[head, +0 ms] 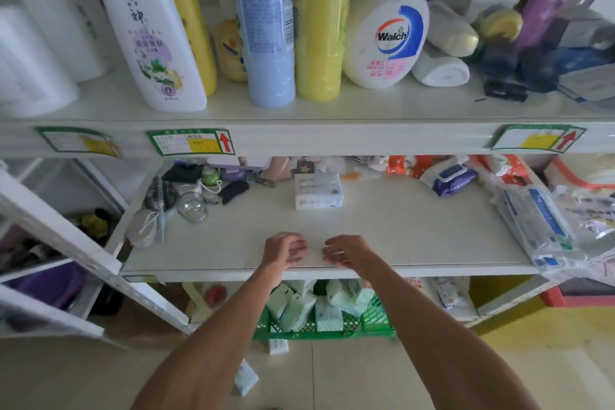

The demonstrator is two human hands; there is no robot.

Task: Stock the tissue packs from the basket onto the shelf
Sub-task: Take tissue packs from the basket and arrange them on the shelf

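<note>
Both hands are empty here. The left hand [283,250] and right hand [342,251] sit close together over the near edge of the white middle shelf [399,236], fingers loosely curled, holding nothing. One white rectangular tissue pack [317,191] lies flat further back on that shelf, about mid-width. The green plastic lattice basket [319,333] is down on the floor under the shelf, with a pile of white-and-green tissue packs [296,306] in it. Two more small packs lie on the tiled floor, one just in front of the basket [278,345] and one nearer [245,378].
</note>
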